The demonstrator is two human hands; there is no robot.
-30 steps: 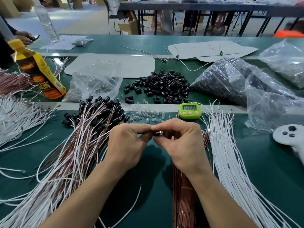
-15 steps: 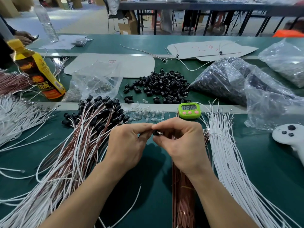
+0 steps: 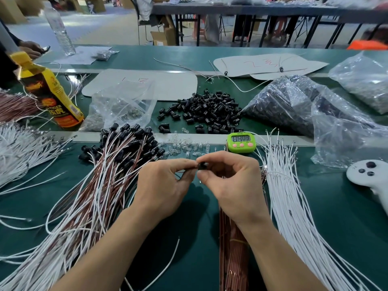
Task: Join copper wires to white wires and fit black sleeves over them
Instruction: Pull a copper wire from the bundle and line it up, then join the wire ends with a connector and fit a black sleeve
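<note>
Tagging hands first: what do we put for the left hand (image 3: pixel 165 185)?

B: Thumb and forefinger pinched together, on a thin wire we think, but the wire is mostly hidden under the fingers. The right hand (image 3: pixel 233 181) pinches one black sleeve (image 3: pixel 202 165) between thumb and forefinger, with the other fingers loosely curled. Both hands are raised just over the green bench (image 3: pixel 336 217), fingertips nearly touching.

A: Change versus a second ago?

B: The hands barely shift. Back then we see a small shiny bit between the fingertips. Now we see only the sleeve's dark open end there. We judge the sleeve is going over the joint, so this piece is near done. We cannot tell if it is fully seated.

A: Where do we log the stock?

B: The copper wire bundle (image 3: pixel 233 248) runs under the right wrist. The white wires (image 3: pixel 294 196) fan out just right of it. The loose sleeve pile (image 3: pixel 205 110) sits beyond the rail, and small clear parts (image 3: pixel 186 147) lie near the green timer (image 3: pixel 241 140). The finished sleeved pairs (image 3: pixel 117 156) lie left of the left hand.

A: Next?

B: Our guess is that this one goes onto the finished pairs and a fresh copper wire gets picked.
</note>
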